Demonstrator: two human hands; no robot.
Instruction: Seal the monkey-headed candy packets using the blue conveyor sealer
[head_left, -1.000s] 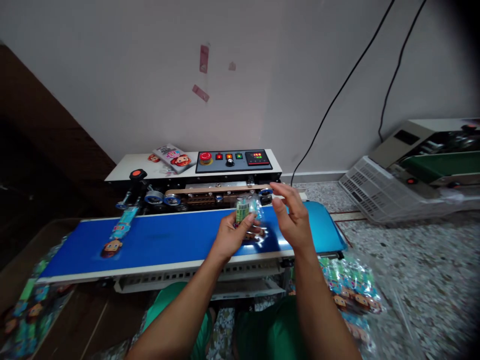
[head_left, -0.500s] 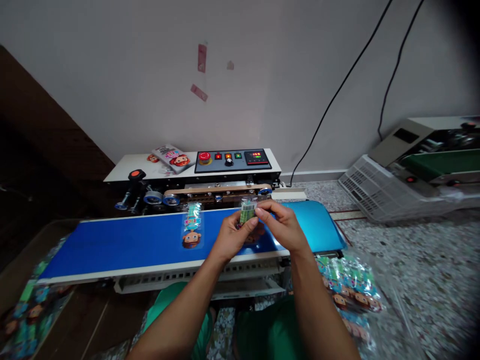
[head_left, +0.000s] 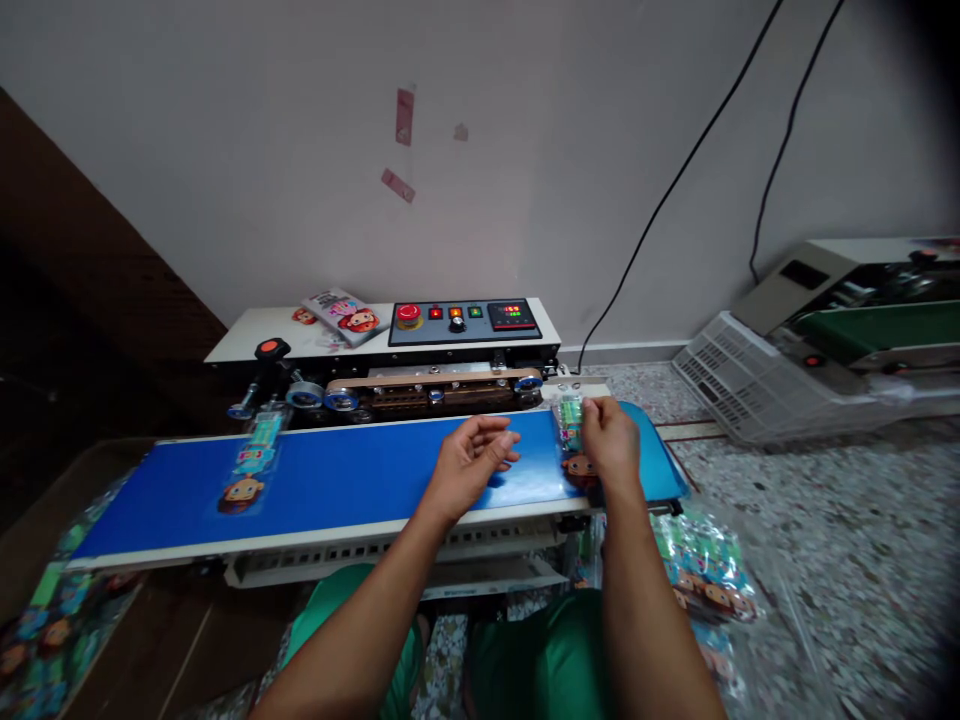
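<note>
My right hand pinches a clear printed packet with a cartoon face, pressing it down on the right end of the blue conveyor belt by the sealer's intake. My left hand hovers over the middle of the belt with fingers loosely curled and nothing in them. Another packet lies on the belt's left part, its top under the sealing band rollers.
The sealer's control panel has a red button and lit display. A pile of filled packets lies at my right knee, and sealed packets lie at lower left. A second machine stands at the right. Cables run down the wall.
My right hand took the packet from the left hand and carried it right onto the belt's end. The left hand let go. The other packet rode left along the belt.
</note>
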